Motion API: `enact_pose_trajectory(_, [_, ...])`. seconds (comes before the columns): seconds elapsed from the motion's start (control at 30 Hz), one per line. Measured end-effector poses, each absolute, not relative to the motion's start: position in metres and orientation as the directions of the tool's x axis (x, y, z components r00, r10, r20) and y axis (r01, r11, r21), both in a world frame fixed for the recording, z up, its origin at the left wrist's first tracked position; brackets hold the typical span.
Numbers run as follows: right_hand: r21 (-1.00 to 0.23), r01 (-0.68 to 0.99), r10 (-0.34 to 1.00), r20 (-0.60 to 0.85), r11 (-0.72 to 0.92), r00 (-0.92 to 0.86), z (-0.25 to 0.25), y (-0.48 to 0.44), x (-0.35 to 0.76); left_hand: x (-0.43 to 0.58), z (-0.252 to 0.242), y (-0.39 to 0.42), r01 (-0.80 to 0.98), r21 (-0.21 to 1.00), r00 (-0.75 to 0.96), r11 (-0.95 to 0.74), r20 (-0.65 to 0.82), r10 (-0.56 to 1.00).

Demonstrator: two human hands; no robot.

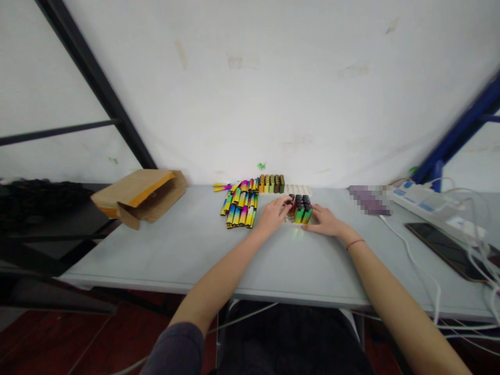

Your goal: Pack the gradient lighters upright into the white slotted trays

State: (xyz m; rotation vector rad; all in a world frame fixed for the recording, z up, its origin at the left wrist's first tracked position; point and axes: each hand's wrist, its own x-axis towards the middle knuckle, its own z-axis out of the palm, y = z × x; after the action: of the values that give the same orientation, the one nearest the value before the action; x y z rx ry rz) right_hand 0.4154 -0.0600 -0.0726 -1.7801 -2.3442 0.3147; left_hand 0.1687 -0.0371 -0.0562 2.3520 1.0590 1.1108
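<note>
A small white tray with holes (289,221) lies in front of me, holding upright lighters (303,210) with black tops and shiny green-yellow bodies. My left hand (275,212) is at the tray's left side, its fingertips pinched on a dark lighter (291,201), partly hidden. At the right end, my right hand (326,221) holds the tray, thumb at the front corner and fingers along the side by the lighters. Left of the tray lies a pile of shiny rainbow-coloured metal sleeves (240,204). Behind stand rows of gold and green sleeves (272,184).
Another white holed tray (298,189) sits by the wall. An open cardboard box (138,198) lies at the left. To the right are a blurred purple item (370,200), a white power strip (433,208) with cables, and a dark phone (445,249). The table's front edge (273,298) is close to my body.
</note>
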Motion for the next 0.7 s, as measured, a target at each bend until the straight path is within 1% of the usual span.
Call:
enact_pose_trajectory(0.23, [-0.268, 0.924, 0.962, 0.046, 0.273, -0.271, -0.076, -0.057, 0.417, 0.168, -0.052, -0.043, 0.674, 0.367, 0.429, -0.641, 0.512, 0.744])
enact_pose_trajectory(0.33, [-0.268, 0.923, 0.960, 0.050, 0.278, -0.275, -0.077, -0.057, 0.418, 0.167, -0.049, -0.046, 0.714, 0.326, 0.423, -0.619, 0.505, 0.753])
enact_pose_trajectory(0.43, [-0.272, 0.915, 0.954, 0.060, 0.299, -0.295, -0.076, -0.057, 0.418, 0.159, -0.041, -0.044, 0.752, 0.309, 0.379, -0.583, 0.520, 0.765])
enact_pose_trajectory(0.57, [-0.274, 0.905, 0.945, 0.063, 0.325, -0.321, -0.073, -0.059, 0.417, 0.134, -0.024, -0.032, 0.838, 0.330, 0.231, -0.435, 0.507, 0.830])
enact_pose_trajectory(0.63, [-0.269, 0.910, 0.948, 0.053, 0.316, -0.314, -0.072, -0.059, 0.416, 0.115, -0.017, -0.024, 0.882, 0.351, 0.116, -0.313, 0.483, 0.868])
enact_pose_trajectory(0.7, [-0.267, 0.915, 0.953, 0.044, 0.301, -0.301, -0.072, -0.060, 0.416, 0.093, -0.011, -0.016, 0.916, 0.372, -0.036, -0.150, 0.447, 0.894])
